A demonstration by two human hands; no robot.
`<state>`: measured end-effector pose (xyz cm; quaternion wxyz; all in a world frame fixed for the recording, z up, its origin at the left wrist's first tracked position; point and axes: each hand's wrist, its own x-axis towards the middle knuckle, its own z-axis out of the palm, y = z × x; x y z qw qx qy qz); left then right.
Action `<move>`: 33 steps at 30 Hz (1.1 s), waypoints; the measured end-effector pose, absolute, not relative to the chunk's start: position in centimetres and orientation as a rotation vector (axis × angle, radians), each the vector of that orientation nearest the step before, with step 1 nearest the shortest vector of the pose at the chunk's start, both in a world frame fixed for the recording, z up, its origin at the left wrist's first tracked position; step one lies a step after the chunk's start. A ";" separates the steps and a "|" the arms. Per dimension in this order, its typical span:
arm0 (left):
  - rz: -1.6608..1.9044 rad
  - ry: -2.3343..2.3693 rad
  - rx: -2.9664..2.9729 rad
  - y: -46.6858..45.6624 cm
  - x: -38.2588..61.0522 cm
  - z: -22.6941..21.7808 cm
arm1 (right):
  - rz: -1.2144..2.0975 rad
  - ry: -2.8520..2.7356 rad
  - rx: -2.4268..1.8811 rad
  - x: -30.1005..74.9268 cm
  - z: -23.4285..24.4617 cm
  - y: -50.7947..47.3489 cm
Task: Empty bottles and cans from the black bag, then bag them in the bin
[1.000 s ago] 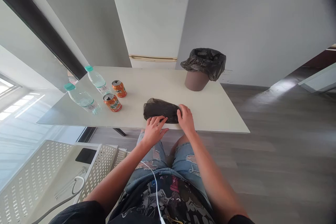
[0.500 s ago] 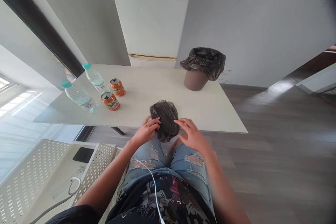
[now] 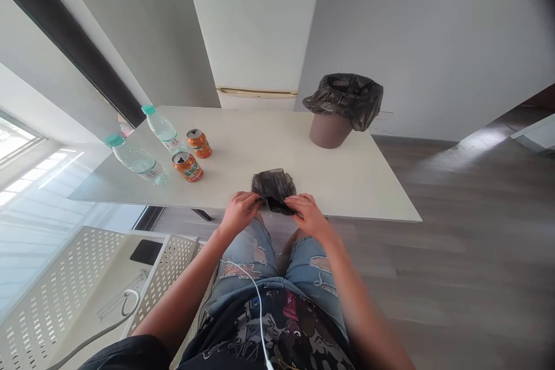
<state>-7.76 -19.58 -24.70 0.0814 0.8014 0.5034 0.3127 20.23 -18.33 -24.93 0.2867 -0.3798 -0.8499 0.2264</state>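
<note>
A black plastic bag (image 3: 274, 186) lies bunched at the near edge of the white table (image 3: 347, 188). On its left side, my left hand (image 3: 240, 212) pinches the bag's near edge between thumb and fingers. Opposite, my right hand (image 3: 309, 215) has its fingers closed on the bag's right near corner. Between the hands the near edge of the bag sags into a dark fold. What lies inside the bag, if anything, cannot be seen.
A brown bin (image 3: 330, 130) lined with a black bag stands at the table's back right. To the left are two orange cans (image 3: 188, 167) and two clear bottles (image 3: 137, 161) with green caps. A perforated white cart (image 3: 117, 283) holding a phone (image 3: 147, 251) stands at lower left.
Both hands have closed on the bag's near edge, which was hanging over the table edge and is now folded up toward the table. The bag looks shorter. The view has shifted slightly.
</note>
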 end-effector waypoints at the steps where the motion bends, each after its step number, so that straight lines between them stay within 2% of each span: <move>1: 0.922 1.589 2.339 -19.5 -7.6 -24.7 | 0.662 -2.172 -1.060 19.9 -24.9 -18.2; 7: 0.988 1.889 1.928 -17.4 -6.2 -24.4 | 0.804 -1.739 -1.317 16.6 -24.0 -16.1; 12: 1.094 1.923 1.970 -16.2 -5.6 -24.1 | 0.696 -1.690 -1.429 14.8 -23.5 -15.0; 16: 1.188 1.879 2.257 -16.3 -4.7 -22.9 | 0.415 -1.738 -1.493 14.2 -22.8 -15.4; 20: 0.844 1.646 2.488 -15.5 -3.4 -22.7 | 0.196 -1.989 -1.436 13.4 -21.8 -15.4; 25: 0.335 1.747 2.513 -14.5 -2.9 -25.0 | 0.243 -2.401 -1.353 12.5 -22.7 -14.1; 33: 0.279 1.769 2.482 -14.5 -3.5 -25.7 | 0.323 -2.426 -1.500 12.4 -24.6 -13.5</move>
